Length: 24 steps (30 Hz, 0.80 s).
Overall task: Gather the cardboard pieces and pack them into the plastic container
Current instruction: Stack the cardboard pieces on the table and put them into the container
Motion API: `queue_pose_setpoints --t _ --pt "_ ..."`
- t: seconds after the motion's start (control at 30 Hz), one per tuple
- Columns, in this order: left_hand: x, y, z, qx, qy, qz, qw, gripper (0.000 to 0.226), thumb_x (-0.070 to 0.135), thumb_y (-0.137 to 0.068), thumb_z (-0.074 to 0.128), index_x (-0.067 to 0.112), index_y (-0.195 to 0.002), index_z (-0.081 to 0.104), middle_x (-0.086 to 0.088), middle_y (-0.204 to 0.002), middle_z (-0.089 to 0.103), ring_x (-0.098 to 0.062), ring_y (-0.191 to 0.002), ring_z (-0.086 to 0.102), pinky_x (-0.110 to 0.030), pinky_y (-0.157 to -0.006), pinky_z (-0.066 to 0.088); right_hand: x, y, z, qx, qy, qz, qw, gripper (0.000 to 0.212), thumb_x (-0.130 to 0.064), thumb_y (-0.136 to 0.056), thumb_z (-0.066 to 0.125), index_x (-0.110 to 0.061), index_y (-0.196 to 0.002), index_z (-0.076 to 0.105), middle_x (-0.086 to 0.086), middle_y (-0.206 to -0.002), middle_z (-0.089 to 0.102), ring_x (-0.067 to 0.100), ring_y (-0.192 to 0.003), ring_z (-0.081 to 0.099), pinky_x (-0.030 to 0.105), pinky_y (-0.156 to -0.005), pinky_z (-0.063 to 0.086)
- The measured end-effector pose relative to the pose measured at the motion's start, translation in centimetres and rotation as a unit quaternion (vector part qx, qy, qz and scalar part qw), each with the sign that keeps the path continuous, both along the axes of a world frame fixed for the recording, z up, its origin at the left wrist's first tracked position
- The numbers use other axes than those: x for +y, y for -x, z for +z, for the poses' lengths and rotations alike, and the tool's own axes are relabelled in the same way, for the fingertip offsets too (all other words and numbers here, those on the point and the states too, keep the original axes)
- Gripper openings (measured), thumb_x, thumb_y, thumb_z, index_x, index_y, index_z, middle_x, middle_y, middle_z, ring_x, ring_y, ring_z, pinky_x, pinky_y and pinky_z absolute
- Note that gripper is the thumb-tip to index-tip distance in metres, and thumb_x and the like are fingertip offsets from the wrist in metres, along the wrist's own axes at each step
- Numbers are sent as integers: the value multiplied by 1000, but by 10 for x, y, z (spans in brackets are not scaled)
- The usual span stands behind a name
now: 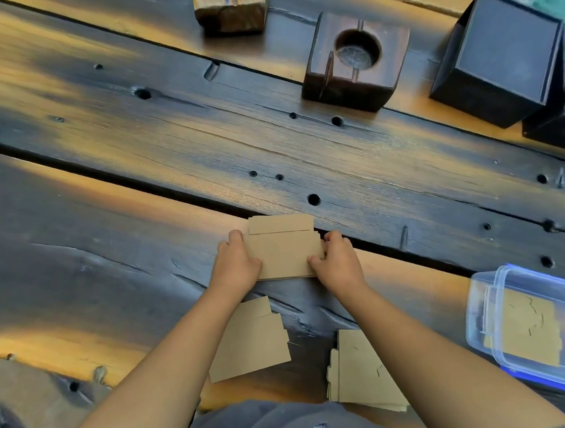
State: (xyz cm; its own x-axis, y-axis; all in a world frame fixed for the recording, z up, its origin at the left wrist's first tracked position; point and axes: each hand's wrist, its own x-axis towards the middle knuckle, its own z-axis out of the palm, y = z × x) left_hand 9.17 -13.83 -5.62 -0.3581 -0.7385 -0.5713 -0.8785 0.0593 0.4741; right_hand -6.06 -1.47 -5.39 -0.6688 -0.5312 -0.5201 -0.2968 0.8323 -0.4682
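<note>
A stack of brown cardboard pieces [283, 250] lies on the dark wooden table [108, 198] in front of me. My left hand [236, 263] presses its left edge and my right hand [338, 260] grips its right edge, so both hold the stack between them. A narrow strip juts out at the stack's far side. Two more cardboard piles lie nearer to me: one [252, 341] under my left forearm, another [360, 371] under my right forearm. The clear plastic container [478, 304] with blue clips stands at the right, with cardboard pieces [523, 328] inside.
Two wooden blocks with round holes [354, 60] [230, 8] stand at the far side. A black box [500, 58] sits at the far right. A deep gap [140, 186] runs between the table planks just beyond the held stack.
</note>
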Motion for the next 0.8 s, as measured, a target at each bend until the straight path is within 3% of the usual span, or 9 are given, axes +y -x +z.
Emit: queue_pose_setpoints --t 0.23,0.43,0.63,0.8 --pt "10 -2 5 -40 24 -67 997 36 16 -87 59 11 -118 41 -18 -114 55 -36 -98 58 -41 -79 50 -1 -4 -1 -3 -42 8 999 35 -24 -81 66 -8 -107 50 15 -112 59 33 -103 57 30 -72 36" --pt "12 -4 8 -1 -47 36 998 37 13 -80 63 13 -113 46 -15 -111 58 -32 -97 59 -34 -72 46 -5 -5 2 -48 -56 -17 997 48 -24 -80 72 -5 -116 47 16 -120 57 32 -108 57 29 -74 38" --pt "18 -25 16 34 -20 59 997 31 14 -81 64 18 -104 45 -9 -105 62 -26 -91 59 -33 -68 44 7 -19 9 -40 -34 -15 998 47 -24 -80 72 -7 -115 46 14 -117 56 24 -88 49 29 -72 37" --pt "33 -52 22 29 -13 103 994 31 16 -82 63 16 -107 46 -11 -108 61 -27 -93 59 -30 -62 39 19 -46 19 -38 -2 1 999 49 -25 -80 72 -7 -118 47 7 -109 52 20 -87 48 26 -69 38"
